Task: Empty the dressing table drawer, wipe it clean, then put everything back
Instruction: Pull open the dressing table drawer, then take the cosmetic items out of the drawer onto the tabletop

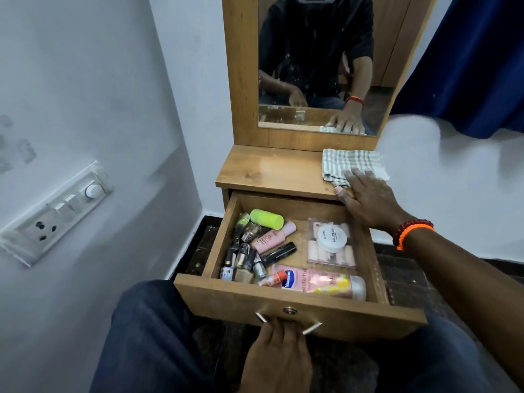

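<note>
The wooden drawer (195,290) of the dressing table stands pulled out over my knees. My left hand (279,355) grips its metal handle (287,321) from below. Inside lie a pink lotion bottle (320,282), a lime-green container (266,218), a pink tube (272,236), a black tube (279,252), several nail polish bottles (243,256) and a white nail polish remover tub (331,239) on a clear packet. My right hand (368,199) rests flat on the tabletop's right edge, fingertips touching a striped cloth (351,163).
The tabletop (269,168) sits below a wood-framed mirror (312,66). A white wall with a switch and socket panel (56,214) runs close on the left. A blue curtain (467,66) hangs at the right. My legs in dark jeans flank the drawer.
</note>
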`<state>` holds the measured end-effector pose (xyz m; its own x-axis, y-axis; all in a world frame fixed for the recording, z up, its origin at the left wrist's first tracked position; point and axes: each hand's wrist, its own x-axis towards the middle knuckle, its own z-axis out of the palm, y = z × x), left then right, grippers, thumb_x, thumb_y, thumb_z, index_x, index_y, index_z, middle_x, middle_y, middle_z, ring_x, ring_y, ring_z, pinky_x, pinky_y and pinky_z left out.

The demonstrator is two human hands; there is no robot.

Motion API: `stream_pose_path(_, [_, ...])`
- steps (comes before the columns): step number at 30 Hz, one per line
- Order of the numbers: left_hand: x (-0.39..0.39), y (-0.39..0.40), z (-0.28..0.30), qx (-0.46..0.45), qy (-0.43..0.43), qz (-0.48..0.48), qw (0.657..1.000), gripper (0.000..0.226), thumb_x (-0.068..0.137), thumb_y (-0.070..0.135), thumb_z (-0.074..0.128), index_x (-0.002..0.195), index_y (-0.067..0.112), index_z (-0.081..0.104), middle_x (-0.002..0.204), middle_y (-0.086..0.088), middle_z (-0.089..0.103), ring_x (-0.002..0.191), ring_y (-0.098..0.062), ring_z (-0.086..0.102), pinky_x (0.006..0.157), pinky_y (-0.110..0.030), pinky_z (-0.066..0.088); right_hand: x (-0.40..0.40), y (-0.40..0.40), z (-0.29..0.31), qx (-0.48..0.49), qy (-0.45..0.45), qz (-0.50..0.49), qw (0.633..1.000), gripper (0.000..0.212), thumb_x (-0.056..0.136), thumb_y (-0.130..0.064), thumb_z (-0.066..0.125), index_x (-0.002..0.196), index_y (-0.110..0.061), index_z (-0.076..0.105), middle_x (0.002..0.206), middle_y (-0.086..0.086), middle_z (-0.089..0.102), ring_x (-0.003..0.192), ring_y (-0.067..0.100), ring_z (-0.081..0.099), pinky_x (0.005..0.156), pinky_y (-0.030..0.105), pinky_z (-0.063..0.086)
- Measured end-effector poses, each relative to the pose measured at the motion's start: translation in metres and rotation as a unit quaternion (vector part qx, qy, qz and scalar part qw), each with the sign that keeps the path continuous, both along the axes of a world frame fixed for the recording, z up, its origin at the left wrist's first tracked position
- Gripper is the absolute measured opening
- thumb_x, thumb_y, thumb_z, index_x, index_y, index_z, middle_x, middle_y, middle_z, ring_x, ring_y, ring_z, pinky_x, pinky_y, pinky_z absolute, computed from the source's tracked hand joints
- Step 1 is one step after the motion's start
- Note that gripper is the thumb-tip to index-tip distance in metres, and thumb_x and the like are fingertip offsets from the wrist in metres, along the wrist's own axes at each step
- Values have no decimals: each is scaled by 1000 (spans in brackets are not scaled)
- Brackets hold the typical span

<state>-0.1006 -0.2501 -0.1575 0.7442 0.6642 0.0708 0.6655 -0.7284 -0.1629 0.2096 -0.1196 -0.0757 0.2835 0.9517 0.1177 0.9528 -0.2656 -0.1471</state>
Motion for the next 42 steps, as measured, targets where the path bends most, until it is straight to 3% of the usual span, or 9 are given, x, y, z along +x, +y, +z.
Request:
stream_pose_path(3, [-7,-5,3,-42,-35,-4,999,44,68,33,45,69,7,81,69,-11,74,63,-27,73,63,-32,60,1,0,-2,1,0,-2,1000,66,107,-54,32,162,-19,25,171,9,20,158,34,14,124,50,14])
stream_pose_path(7, [-11,-8,7,-21,8,1,1000,48,66,36,42,70,8,80,68,-10,73,63,-26,72,79,-38,43,2,1,-3,8,0,1,1000,66,107,-53,33,162,-18,25,171,9,19,158,33,12,125,48,13])
stream_pose_path(11, [-20,0,36,-187,52,-32,980,45,66,47,45,71,18,79,69,-1,71,62,-19,70,69,-27,52,-3,1,0,24,34,-4,999,67,106,-53,39,161,-17,26,171,10,19,158,33,12,126,52,9])
stream_pose_path(14, [-22,28,91,-323,-37,-63,944,37,85,62,53,105,34,69,106,11,71,101,-9,67,87,-32,57,-32,-13,2,176,44,31,983,56,98,-38,64,146,-15,49,152,12,49,145,31,40,120,51,23])
stream_pose_path(16, [-30,59,123,-377,-141,-44,914,24,92,57,57,109,40,63,106,17,69,96,6,64,85,-27,57,-64,-26,6,251,69,81,962,35,90,-30,74,122,-18,66,119,4,65,115,25,60,102,48,44])
stream_pose_path(19, [-36,120,127,-312,-241,33,919,3,91,34,68,93,36,70,88,19,71,74,6,67,66,-24,58,-100,-39,12,117,187,176,959,16,87,-23,80,102,-23,73,90,-10,66,81,8,62,71,31,53])
stream_pose_path(23, [-26,170,96,-240,-145,134,950,20,83,39,71,99,28,68,91,7,72,85,-18,70,75,-39,58,-130,-45,-8,-169,199,244,934,25,88,-32,79,112,-29,71,94,-19,60,83,-2,59,66,12,47])
stream_pose_path(31, [-8,165,70,-177,-36,134,974,35,88,37,67,117,22,55,112,-6,60,96,-28,63,70,-34,41,-148,-36,-26,-167,112,321,926,21,90,-44,74,105,-29,75,111,-8,61,105,7,55,89,31,52])
stream_pose_path(42, [-39,176,96,-252,-251,139,924,21,70,35,87,78,29,68,70,10,68,68,-7,67,68,-38,59,-120,-45,-11,-75,224,261,936,10,92,-29,77,99,-25,70,87,-12,65,82,6,62,65,17,49])
